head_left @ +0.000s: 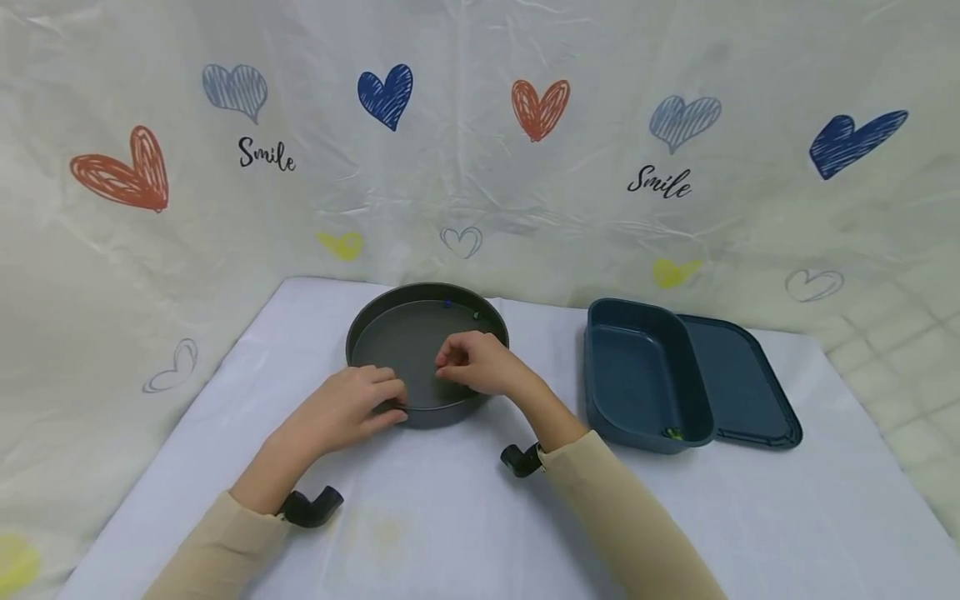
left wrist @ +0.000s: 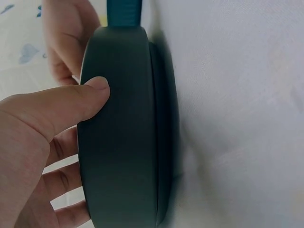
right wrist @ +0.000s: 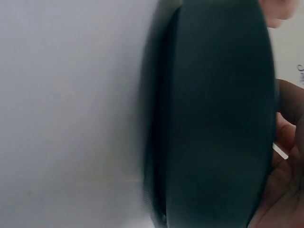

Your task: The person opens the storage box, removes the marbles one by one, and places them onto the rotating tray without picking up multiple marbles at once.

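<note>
A round dark grey pan (head_left: 397, 350) stands on the white-covered table. My left hand (head_left: 352, 408) grips its near-left rim; in the left wrist view the thumb (left wrist: 97, 88) lies on the outer wall and the other fingers are inside. Over the pan's right half is my right hand (head_left: 476, 362), fingers curled in toward the thumb. I cannot tell whether a small thing is between those fingertips. A tiny blue piece (head_left: 447, 303) and a tiny green piece (head_left: 476, 316) lie near the pan's far edge. The pan wall (right wrist: 218, 114) fills much of the right wrist view.
Right of the pan stands a deep blue rectangular container (head_left: 637, 375), with small green pieces (head_left: 673, 433) in its near corner. A flat blue lid (head_left: 738, 383) lies beside it, partly hidden by it. Behind the table hangs a pale sheet printed with hearts (head_left: 386, 96).
</note>
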### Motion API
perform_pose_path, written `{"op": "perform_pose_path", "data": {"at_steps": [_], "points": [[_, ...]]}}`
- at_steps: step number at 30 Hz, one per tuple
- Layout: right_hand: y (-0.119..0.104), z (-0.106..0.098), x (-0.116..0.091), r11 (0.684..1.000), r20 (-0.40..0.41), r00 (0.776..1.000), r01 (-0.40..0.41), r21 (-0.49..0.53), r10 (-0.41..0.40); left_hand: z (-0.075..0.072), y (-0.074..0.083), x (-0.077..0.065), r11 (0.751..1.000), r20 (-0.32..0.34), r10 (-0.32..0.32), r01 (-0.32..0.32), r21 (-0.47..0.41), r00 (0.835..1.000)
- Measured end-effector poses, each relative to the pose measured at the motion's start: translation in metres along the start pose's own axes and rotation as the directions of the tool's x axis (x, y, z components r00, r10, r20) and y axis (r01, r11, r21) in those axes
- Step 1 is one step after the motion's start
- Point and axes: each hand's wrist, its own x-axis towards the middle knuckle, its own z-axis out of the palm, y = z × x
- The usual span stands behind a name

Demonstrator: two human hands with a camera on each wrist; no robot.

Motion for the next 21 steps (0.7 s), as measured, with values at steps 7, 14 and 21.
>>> {"op": "perform_pose_path", "data": {"at_steps": [7,14,21], "points": [[-0.002,0.002,0.008,0.990,0.078,0.995,-0.053,-0.130,0.064,0.001,0.001,0.001,1.000,0.001,0.002,-0.002,0.011,1.000],[-0.005,0.001,0.010,0.981,0.146,0.983,-0.089,-0.172,0.115,-0.001,0.001,0.001,1.000,0.001,-0.003,0.003,0.012,1.000],[-0.006,0.004,0.012,0.973,0.153,0.979,-0.098,-0.209,0.131,0.000,0.000,0.000,1.000,0.008,-0.008,0.008,0.011,1.000]]}}
